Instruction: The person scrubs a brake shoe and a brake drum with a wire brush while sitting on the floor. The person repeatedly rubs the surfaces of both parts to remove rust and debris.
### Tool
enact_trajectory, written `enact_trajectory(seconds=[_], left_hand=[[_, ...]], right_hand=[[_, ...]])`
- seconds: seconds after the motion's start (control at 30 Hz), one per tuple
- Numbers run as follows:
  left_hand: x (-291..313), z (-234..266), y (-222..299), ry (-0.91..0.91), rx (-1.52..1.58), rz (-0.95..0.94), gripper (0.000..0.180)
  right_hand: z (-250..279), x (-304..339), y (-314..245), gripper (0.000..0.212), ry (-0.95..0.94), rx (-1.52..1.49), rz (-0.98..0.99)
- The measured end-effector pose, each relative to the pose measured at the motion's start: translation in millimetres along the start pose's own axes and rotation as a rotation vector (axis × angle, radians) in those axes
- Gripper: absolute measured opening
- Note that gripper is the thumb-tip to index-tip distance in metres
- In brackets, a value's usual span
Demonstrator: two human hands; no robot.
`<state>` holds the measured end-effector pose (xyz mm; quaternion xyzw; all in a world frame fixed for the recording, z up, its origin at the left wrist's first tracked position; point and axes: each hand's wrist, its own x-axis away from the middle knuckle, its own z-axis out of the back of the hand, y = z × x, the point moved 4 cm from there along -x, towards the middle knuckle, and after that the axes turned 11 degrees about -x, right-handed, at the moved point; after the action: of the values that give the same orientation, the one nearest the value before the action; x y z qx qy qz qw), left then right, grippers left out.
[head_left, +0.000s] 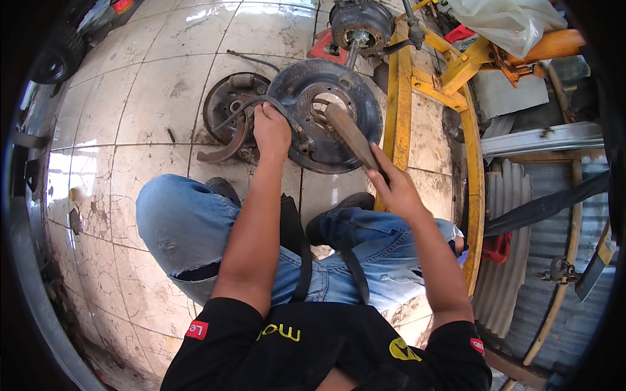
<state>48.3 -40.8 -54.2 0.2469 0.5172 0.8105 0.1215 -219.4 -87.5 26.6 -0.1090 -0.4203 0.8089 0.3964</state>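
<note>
My left hand [272,132] is closed around a dark cable [242,107] that bends over the round backing plate [218,107] and a curved brown brake shoe [228,150]. The cable's near end lies over a large black round dust shield [313,81] with a hole in its middle. My right hand [399,190] grips the dark lower end of a long brown wire brush [352,135], tilted above the shield's right half. Its bristle side, toward the cable end, is slightly blurred. My fingers hide part of the cable.
Behind the shield stands a drum hub on a shaft [358,29], near a red stand [326,49]. A yellow metal frame [399,111] runs along my right. Corrugated sheets [508,221] lie beyond it. A tire [59,58] is at the far left of the tiled floor [147,124].
</note>
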Motion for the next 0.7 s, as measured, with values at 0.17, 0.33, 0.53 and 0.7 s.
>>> enact_trajectory(seconds=[0.17,0.33,0.53,0.7], left_hand=[[-2,-5,-2,-0.014,0.03,0.002,0.052],[-4,-6,-6,-0.01,0.074,0.005,0.052],[-10,-5,-14,-0.001,0.062,0.001,0.049],[4,-5,0,0.026,-0.02,-0.066,0.048]], right_hand=[[40,31,1,0.055,-0.183,0.262,-0.012],[10,-9,0,0.053,-0.08,0.293,0.068],[29,-37,15,0.054,-0.168,0.238,0.08],[91,-16,64,0.056,-0.211,0.228,-0.108]])
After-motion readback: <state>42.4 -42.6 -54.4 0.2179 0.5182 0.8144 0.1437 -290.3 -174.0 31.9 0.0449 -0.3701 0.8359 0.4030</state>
